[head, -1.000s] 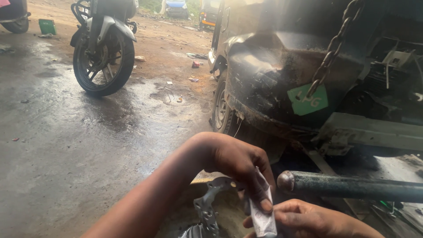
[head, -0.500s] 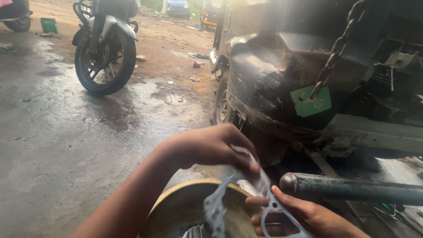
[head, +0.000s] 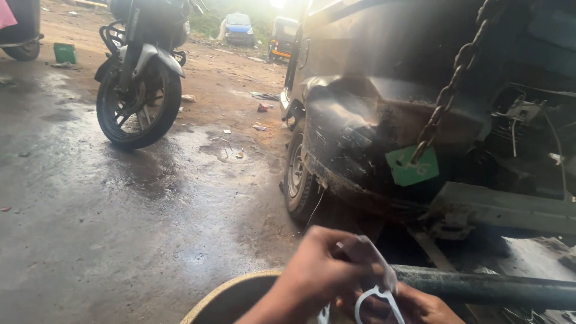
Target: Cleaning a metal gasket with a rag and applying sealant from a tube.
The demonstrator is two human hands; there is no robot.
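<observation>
Your left hand (head: 321,273) pinches a thin pale gasket (head: 375,294) at the bottom of the view, fingers closed over its upper edge. Your right hand (head: 423,307) sits just under it, mostly cut off by the frame, so you cannot tell its grip, though it touches the gasket. Only part of the gasket shows: a grey-white, flat strip with a looped cut-out, its lower end out of view. It hangs over a tub (head: 231,294) with a tan rim, just before a dark bar (head: 486,287). Beyond stand a vehicle (head: 372,138), a chain (head: 453,90) and a motorcycle (head: 141,90).
</observation>
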